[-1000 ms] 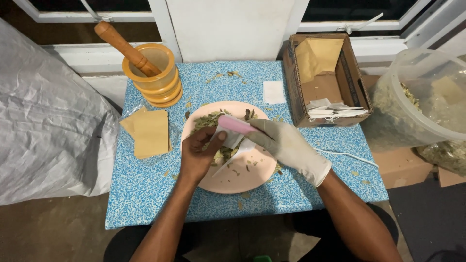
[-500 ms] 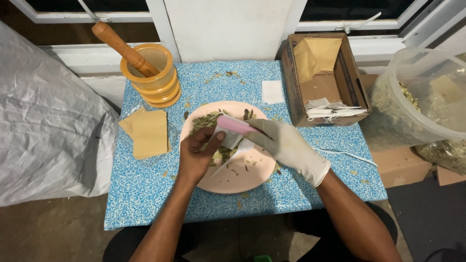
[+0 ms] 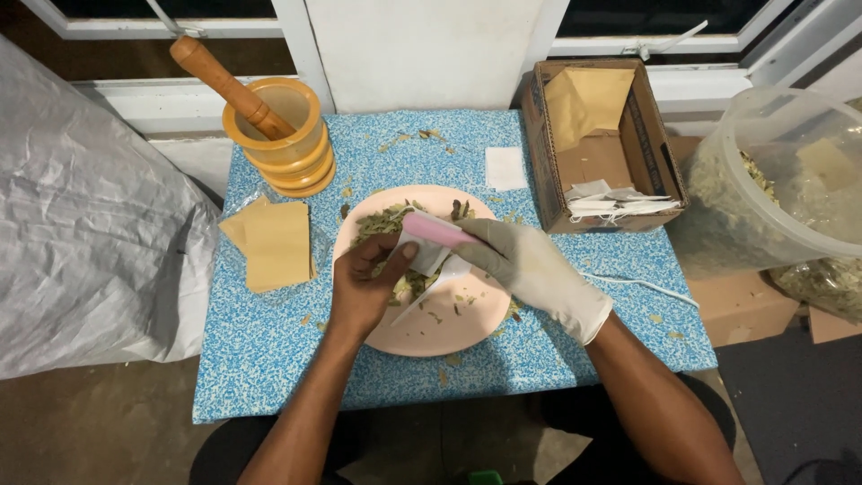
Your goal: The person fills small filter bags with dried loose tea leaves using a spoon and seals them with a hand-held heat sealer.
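Head view: both hands meet over the pink plate point(image 3: 449, 337), mid-desk. The left hand point(image 3: 364, 286), bare, curls around a small white sachet point(image 3: 422, 251), thumb and fingers pinching its lower part. The right hand point(image 3: 530, 265), in a pale glove, grips a pink flat tool point(image 3: 440, 232) across the sachet's top; looks like a clip or scoop, can't tell which. A white plastic spoon point(image 3: 431, 292) pokes out below the hands, apparently also in the right hand's grip, tho that's partly hidden.

Handling, as judged: the sachet looks v. light, thin and floppy, prob. paper or mesh, so it crumples or tears easily. Best held near the upper edge w/ a soft pinch, mouth kept up so contents don't spill. The dried leaves point(image 3: 382, 220) on the plate are brittle, crumbly, near weightless; scoop, don't squeeze.

Around: blue speckled desk point(image 3: 269, 359), yellow mortar w/ wooden pestle point(image 3: 274, 126) at back left, tan paper envelopes point(image 3: 274, 244) left of the plate, open cardboard box point(image 3: 602, 144) w/ more sachets at back right, clear tub of leaves point(image 3: 772, 180) far right, grey plastic sheet point(image 3: 81, 233) far left.
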